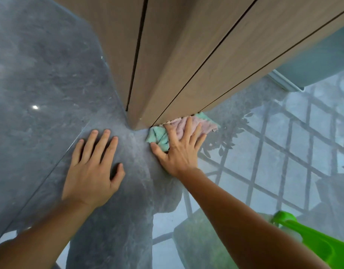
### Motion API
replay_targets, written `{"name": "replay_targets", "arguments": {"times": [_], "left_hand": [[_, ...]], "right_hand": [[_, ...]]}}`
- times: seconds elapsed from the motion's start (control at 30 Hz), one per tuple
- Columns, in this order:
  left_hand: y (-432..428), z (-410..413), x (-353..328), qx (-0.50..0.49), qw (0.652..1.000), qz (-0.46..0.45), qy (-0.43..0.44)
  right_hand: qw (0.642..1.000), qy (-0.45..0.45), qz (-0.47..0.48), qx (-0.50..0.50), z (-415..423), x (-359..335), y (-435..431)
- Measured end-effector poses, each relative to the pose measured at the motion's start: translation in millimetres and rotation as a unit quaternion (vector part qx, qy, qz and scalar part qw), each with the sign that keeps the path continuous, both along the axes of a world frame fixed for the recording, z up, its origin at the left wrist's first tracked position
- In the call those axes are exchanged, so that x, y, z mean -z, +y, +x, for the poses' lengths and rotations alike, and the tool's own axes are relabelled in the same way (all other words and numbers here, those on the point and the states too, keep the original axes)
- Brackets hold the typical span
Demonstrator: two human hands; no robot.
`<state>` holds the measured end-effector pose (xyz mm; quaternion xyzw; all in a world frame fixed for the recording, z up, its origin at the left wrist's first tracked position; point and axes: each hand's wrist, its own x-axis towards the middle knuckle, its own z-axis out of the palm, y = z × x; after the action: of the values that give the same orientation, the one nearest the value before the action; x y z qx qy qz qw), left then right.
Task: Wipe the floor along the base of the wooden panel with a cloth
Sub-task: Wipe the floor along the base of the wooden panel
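A wooden panel point(178, 61) with dark vertical grooves rises from the glossy grey floor point(41, 74). Its corner meets the floor at the middle of the view. A crumpled cloth point(159, 136), mint green and pale pink, lies on the floor against the panel's right-hand base. My right hand point(181, 150) presses flat on the cloth with fingers spread, fingertips close to the panel. My left hand point(93, 169) rests flat on the bare floor left of the corner, fingers apart, holding nothing.
A green plastic object point(311, 237) sits at the lower right beside my right forearm. A pale blue-grey wall with a skirting edge point(283, 84) adjoins the panel at the right. The shiny floor mirrors a window grid and plants.
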<state>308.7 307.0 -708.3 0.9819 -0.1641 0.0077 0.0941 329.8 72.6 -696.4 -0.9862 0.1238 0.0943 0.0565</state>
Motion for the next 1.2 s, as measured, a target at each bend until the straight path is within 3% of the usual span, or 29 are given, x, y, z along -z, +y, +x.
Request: {"name": "replay_targets", "arguments": {"times": [0.13, 0.33, 0.4, 0.53, 0.63, 0.73, 0.83, 0.93, 1.03, 1.13, 1.2], "left_hand": [[0, -1, 1, 0.005, 1.0, 0.007, -0.001], [0, -1, 6, 0.0, 1.0, -0.007, 0.0], [0, -1, 6, 0.001, 1.0, -0.01, -0.001], [0, 0, 7, 0.0, 1.0, -0.012, -0.001], [1, 1, 7, 0.005, 1.0, -0.016, 0.0], [0, 1, 1, 0.006, 0.999, -0.054, -0.004], [6, 2, -7, -0.022, 0.988, -0.15, 0.003], [30, 10, -21, -0.064, 0.972, -0.227, 0.013], [78, 30, -24, -0.105, 0.975, -0.195, -0.003], [139, 43, -10, -0.247, 0.961, -0.121, 0.025], [159, 35, 2, -0.303, 0.948, -0.082, 0.062]], "right_hand": [[0.995, -0.021, 0.007, -0.094, -26, 9, 49], [0.991, -0.009, -0.035, -0.125, -14, 8, -22], [0.996, -0.002, -0.041, -0.08, -8, 7, -48], [0.991, 0.052, -0.017, 0.122, 16, -7, -110], [0.987, 0.084, -0.015, 0.136, 20, -17, -101], [0.997, 0.07, 0.011, 0.041, -8, -16, -34], [0.989, 0.047, 0.086, -0.109, -36, -12, 54], [0.986, 0.043, 0.105, -0.119, -35, -15, 104], [0.98, 0.055, 0.089, -0.17, -40, -22, 110], [0.958, 0.059, 0.049, -0.276, -38, -25, 112], [0.955, 0.041, 0.038, -0.291, -17, -20, 121]]}}
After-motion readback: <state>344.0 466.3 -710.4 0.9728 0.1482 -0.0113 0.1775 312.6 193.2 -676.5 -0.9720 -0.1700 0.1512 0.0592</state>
